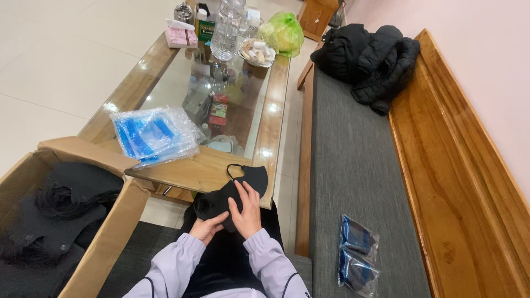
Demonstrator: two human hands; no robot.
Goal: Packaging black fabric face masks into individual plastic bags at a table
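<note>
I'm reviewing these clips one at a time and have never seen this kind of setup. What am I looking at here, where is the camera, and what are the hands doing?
There is no machine here: a person sits on a bench with a grey cushion, and the single picture comes from a camera worn on their head, looking down at their own two hands. The left hand and right hand, in pale lilac sleeves, both hold a small stack of black face masks at the near edge of a wood-and-glass coffee table.

On the table lie a pile of clear plastic bags with blue print, a water bottle, a tissue box and a green bag. At left, an open cardboard box holds more black masks. On the bench are two filled packets and a black jacket.
</note>
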